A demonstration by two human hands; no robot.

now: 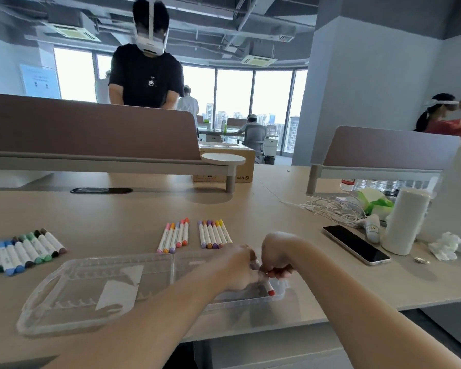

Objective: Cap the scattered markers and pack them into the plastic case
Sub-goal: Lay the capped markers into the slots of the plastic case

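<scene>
A clear plastic case (91, 291) lies open near the table's front edge. Over its right half, my left hand (237, 267) and my right hand (276, 258) meet on a red-capped marker (268, 288), both with curled fingers around it. The marker's red end points down into the case. Three groups of capped markers lie beyond: blue, green and brown ones (24, 250) at the left, pink and orange ones (175, 235) in the middle, purple and yellow ones (214, 234) just behind my left hand.
A black phone (355, 247) lies to the right, beside a white paper roll (405, 222), tangled white cables (330, 209) and a crumpled tissue (447, 246). Desk dividers stand at the back. A person in a headset stands behind the left divider.
</scene>
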